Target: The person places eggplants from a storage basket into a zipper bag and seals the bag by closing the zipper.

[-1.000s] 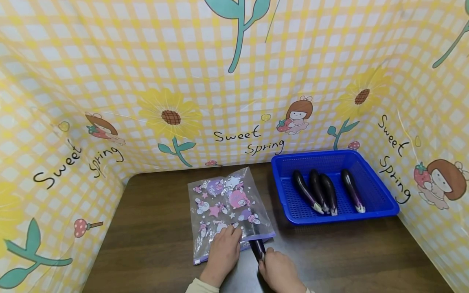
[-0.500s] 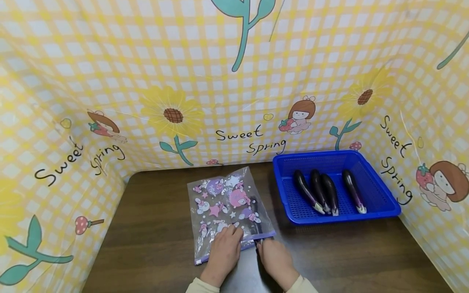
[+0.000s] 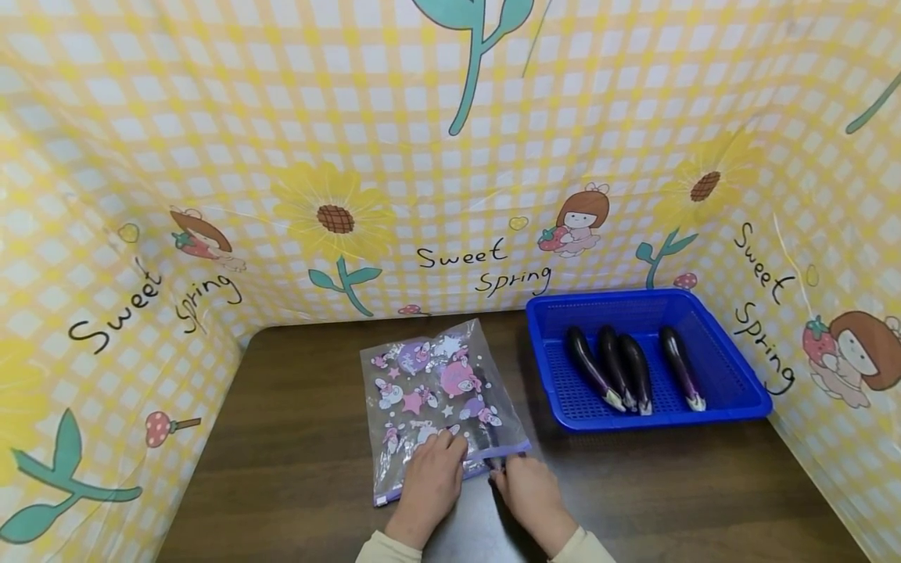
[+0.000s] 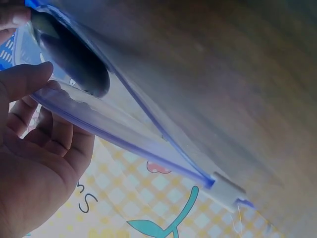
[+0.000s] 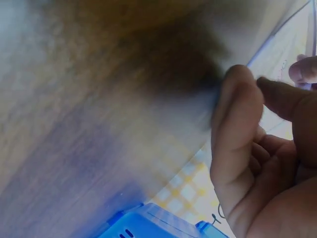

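A clear zip bag [image 3: 383, 461] printed with cartoons lies on the table, its purple-edged mouth facing me. My left hand [image 3: 434, 473] pinches the upper lip of that mouth between thumb and fingers. In the left wrist view the mouth gapes, with a white slider [image 4: 228, 191] at one end. A dark eggplant [image 4: 69, 52] lies inside, showing dimly through the plastic along the right side in the head view. My right hand [image 3: 531, 493] pinches the eggplant's stem end at the mouth, its fingertips partly hiding that end.
A blue plastic basket [image 3: 662, 423] stands at the back right, holding several eggplants [image 3: 594, 371]. The brown wooden table [image 3: 281, 438] is enclosed at the back and sides by a yellow checked cloth [image 3: 450, 180].
My right hand has pushed the eggplant forward into the bag, so that only its end shows at the mouth. The left hand has stayed on the bag's lip.
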`<move>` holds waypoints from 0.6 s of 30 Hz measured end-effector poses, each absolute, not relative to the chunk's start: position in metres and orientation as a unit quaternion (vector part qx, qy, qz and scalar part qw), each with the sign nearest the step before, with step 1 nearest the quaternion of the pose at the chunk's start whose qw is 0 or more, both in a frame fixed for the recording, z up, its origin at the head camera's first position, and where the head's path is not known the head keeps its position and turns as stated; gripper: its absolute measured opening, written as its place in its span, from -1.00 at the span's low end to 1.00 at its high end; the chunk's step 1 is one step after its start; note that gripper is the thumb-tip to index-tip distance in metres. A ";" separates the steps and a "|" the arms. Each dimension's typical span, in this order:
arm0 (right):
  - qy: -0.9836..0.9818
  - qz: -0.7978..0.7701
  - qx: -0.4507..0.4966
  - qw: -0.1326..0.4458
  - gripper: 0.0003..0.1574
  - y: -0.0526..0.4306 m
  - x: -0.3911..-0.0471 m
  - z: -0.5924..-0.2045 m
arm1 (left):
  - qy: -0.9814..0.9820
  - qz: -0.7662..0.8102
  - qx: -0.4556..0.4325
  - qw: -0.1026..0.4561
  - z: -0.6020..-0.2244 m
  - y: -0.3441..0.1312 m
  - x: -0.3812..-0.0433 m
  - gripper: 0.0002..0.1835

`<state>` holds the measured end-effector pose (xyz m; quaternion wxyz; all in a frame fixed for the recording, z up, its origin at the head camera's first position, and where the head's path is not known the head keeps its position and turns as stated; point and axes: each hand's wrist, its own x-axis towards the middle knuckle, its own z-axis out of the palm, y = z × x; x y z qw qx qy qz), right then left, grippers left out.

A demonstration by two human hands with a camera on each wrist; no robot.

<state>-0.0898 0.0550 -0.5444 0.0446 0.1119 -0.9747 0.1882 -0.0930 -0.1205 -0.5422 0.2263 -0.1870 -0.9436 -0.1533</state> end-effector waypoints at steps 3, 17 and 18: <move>-0.974 0.181 0.125 0.046 -0.66 0.058 -0.086 -0.542 | -0.944 -0.152 -0.187 0.225 -0.542 -0.120 -0.093 -0.78; -0.968 0.118 0.133 0.178 -0.09 0.059 -0.086 -0.540 | -0.952 -0.142 -0.177 0.204 -0.543 -0.118 -0.093 -0.76; -0.968 0.115 0.134 0.178 -0.08 0.059 -0.086 -0.541 | -0.953 -0.141 -0.176 0.200 -0.543 -0.117 -0.094 -0.77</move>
